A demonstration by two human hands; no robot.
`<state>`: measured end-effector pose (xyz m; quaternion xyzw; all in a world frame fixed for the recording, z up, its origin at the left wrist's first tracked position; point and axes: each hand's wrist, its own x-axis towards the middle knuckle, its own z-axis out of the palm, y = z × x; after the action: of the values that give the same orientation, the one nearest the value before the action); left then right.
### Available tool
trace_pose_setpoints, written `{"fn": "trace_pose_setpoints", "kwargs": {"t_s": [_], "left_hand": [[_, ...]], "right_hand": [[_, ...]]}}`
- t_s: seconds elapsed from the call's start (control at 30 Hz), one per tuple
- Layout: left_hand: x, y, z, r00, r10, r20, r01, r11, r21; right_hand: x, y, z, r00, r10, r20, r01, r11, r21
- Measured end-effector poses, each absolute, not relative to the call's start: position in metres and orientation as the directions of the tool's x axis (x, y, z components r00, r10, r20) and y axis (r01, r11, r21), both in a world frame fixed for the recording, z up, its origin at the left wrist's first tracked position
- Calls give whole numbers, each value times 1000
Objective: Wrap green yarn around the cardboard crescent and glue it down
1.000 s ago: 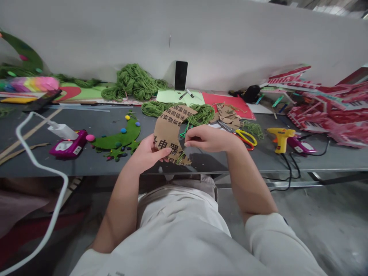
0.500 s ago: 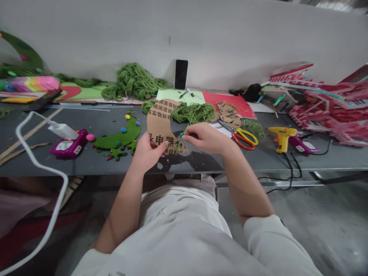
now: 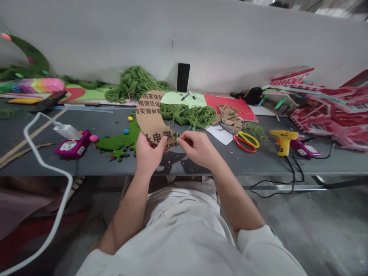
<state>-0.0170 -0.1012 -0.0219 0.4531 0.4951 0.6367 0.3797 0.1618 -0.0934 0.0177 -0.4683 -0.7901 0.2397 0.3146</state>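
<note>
- Brown card (image 3: 151, 115), a curved printed piece, stands upright just above the near edge of the table (image 3: 201, 165), seemingly so both hands can get at its lower end.
- The left hand (image 3: 148, 151) grips that end, thumb on the printed face, steadying it.
- The right hand (image 3: 198, 147) is closed in a pinch on the card's tip, beside the left thumb. I cannot tell whether it also holds a strand.
- Green yarn (image 3: 186, 114) lies behind the card. Scissors (image 3: 244, 138) and a glue gun (image 3: 284, 138) sit to the right, within easy reach.
</note>
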Motion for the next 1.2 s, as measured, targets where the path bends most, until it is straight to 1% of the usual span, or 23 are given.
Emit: {"fn": "trace_pose_setpoints", "kwargs": {"t_s": [0.13, 0.23, 0.33, 0.47, 0.6, 0.8, 0.9, 1.03, 1.2], "left_hand": [[-11, -106, -20, -331, 923, 194, -74, -231, 970], [-6, -110, -18, -350, 913, 212, -101, -262, 960], [-1, -113, -18, -375, 896, 238, -104, -296, 950], [3, -113, -20, -394, 895, 210, -136, -282, 950], [0, -110, -25, -392, 907, 155, -245, -265, 933], [-4, -105, -25, -308, 951, 22, -393, -148, 907], [-6, -105, -22, -274, 961, -16, -447, -113, 887], [-7, -106, -19, -245, 969, -43, -496, -87, 864], [-9, -108, -18, -183, 981, -64, -499, -37, 866]], "right_hand": [[154, -106, 5, -273, 903, 332, 525, 429, -735], [150, -114, -5, -165, 921, 352, 434, 388, -813], [145, -123, -15, -58, 942, 330, 338, 330, -881], [141, -132, -23, 16, 958, 286, 236, 274, -932], [138, -133, -28, 9, 963, 270, 156, 265, -952], [140, -127, -33, -38, 960, 278, 157, 281, -947], [144, -126, -33, -43, 959, 280, 150, 284, -947], [148, -125, -31, -64, 956, 286, 124, 292, -948], [150, -123, -34, -95, 962, 257, 98, 266, -959]]}}
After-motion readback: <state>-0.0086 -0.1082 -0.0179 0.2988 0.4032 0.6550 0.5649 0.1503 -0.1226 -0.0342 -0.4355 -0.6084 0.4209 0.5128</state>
